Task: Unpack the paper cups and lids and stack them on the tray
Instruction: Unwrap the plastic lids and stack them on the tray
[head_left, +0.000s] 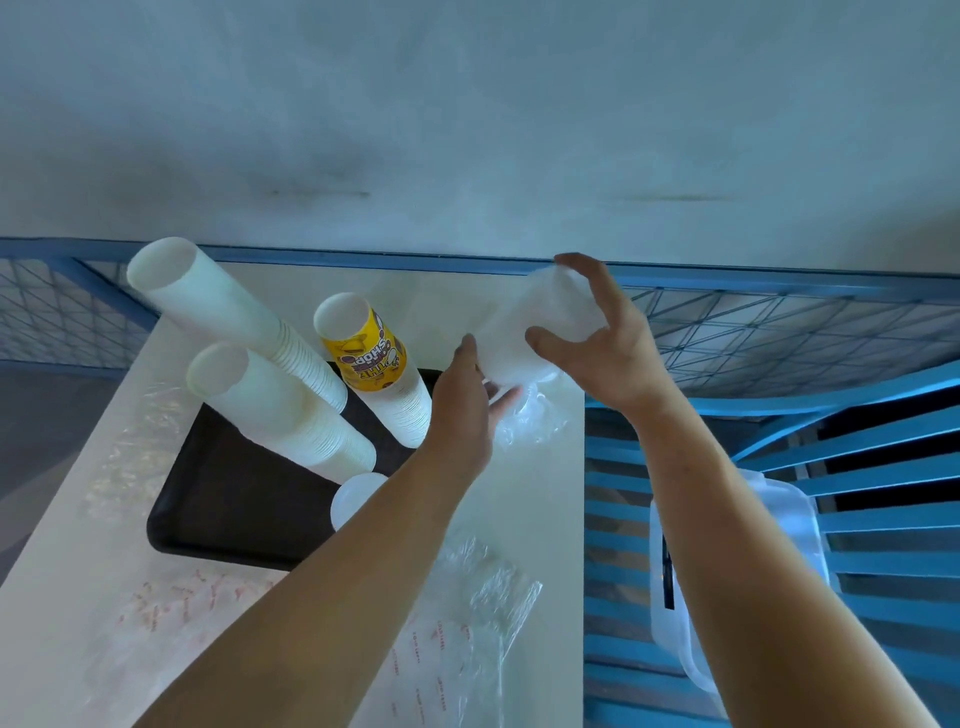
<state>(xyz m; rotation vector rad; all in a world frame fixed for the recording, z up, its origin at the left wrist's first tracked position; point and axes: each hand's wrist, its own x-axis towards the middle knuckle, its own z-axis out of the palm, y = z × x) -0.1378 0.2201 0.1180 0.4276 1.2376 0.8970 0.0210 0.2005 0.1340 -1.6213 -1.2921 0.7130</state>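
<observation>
Above the white tabletop (540, 499), just right of the black tray (218, 493) bearing three tall cup stacks (291, 415) and a low lid pile (358, 493): one tilted translucent lid stack (535, 322), upper part gripped by the right hand (608, 343) with curled fingers, lower end touched by the left hand (465, 410) with fairly straight fingers, crumpled plastic wrap (530, 426) beneath.

View from above, standing at the table. A pale grey-blue wall (467, 104), smudged with dark streaks, fills the upper half. Along its foot runs a blue metal rail (363, 255), framing panels of wire mesh (779, 332) at left and right. A white table (535, 493) stands against the rail. Right of the table lie blue slats (883, 561), bearing a clear plastic box (800, 525). Grey floor (52, 415) shows at left. Light is soft, even and cool.
</observation>
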